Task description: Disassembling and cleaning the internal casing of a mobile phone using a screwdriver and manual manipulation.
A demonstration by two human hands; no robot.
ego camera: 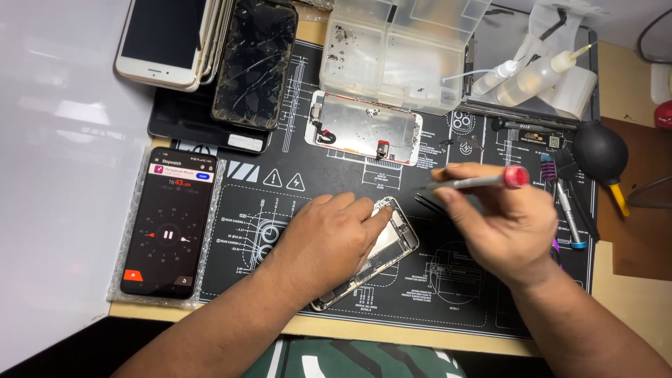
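An opened phone body (392, 241) lies tilted on the black work mat (315, 182). My left hand (325, 241) rests flat on top of it, fingers pressing its upper part. Just right of the phone, my right hand (504, 217) grips a grey screwdriver with a red cap (483, 181), held nearly level with its tip pointing left. A removed phone screen panel (364, 128) lies face down further back on the mat.
A phone showing a stopwatch (168, 220) lies at the left on bubble wrap. Stacked phones (210, 49) sit at the back left, a clear parts box (399, 49) behind the mat. Squeeze bottles (525, 70), a black air blower (602, 154) and screwdrivers (568, 217) are at right.
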